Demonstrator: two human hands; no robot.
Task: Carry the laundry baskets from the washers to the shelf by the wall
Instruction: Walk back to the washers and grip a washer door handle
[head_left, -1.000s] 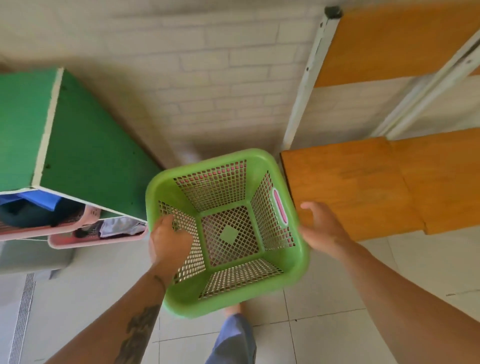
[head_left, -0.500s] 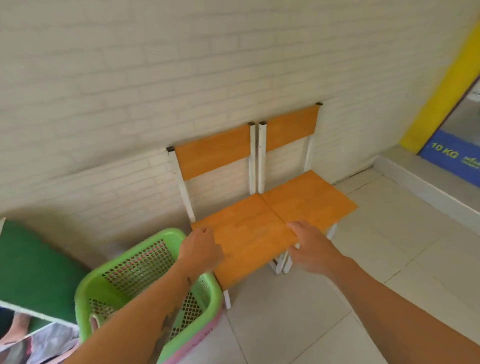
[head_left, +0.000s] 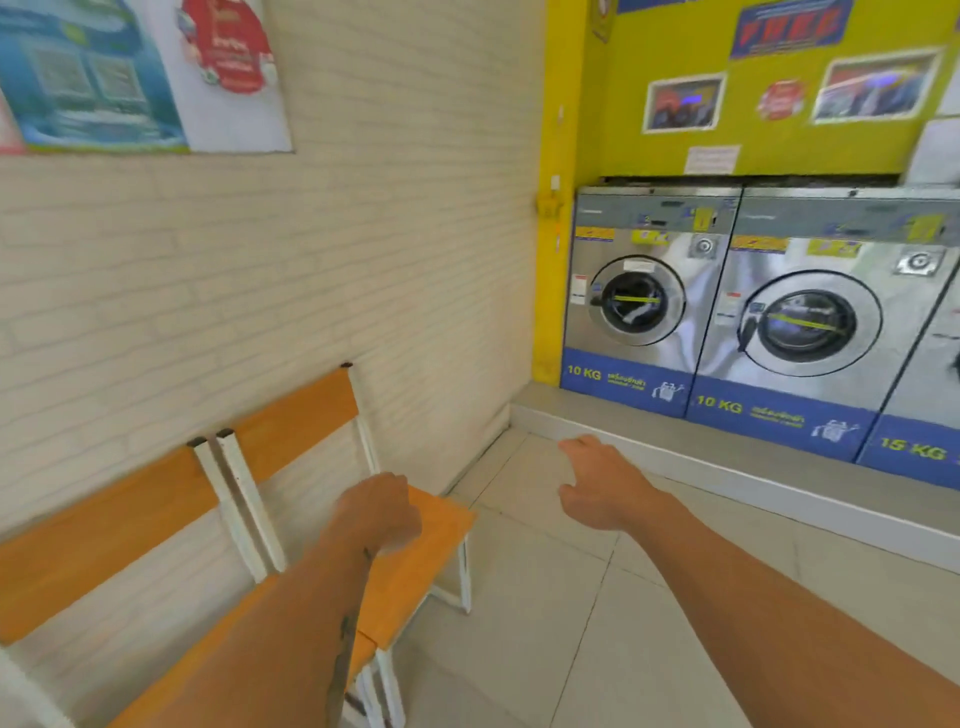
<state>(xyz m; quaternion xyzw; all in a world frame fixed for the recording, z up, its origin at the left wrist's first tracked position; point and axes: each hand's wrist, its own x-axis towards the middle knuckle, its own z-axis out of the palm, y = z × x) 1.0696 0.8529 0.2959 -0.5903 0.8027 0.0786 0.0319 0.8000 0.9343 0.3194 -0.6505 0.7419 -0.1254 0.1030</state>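
Observation:
No laundry basket and no shelf show in the head view. My left hand (head_left: 378, 506) hangs over the seat of an orange chair (head_left: 415, 551), fingers loosely curled, holding nothing. My right hand (head_left: 597, 483) is stretched out over the floor tiles with its fingers apart and empty. Steel front-loading washers (head_left: 639, 301) stand in a row at the right on a raised grey step (head_left: 727, 467), well beyond both hands.
Two orange chairs with white frames (head_left: 234, 467) stand against the brick wall on the left. A second washer (head_left: 810, 322) is beside the first. Posters hang on the wall above. Pale floor tiles (head_left: 545, 597) stretch between the chairs and the step.
My left hand let go of the green basket, which has dropped out of view at the left. The view swung right and up from the chairs to the washers. Both hands are empty.

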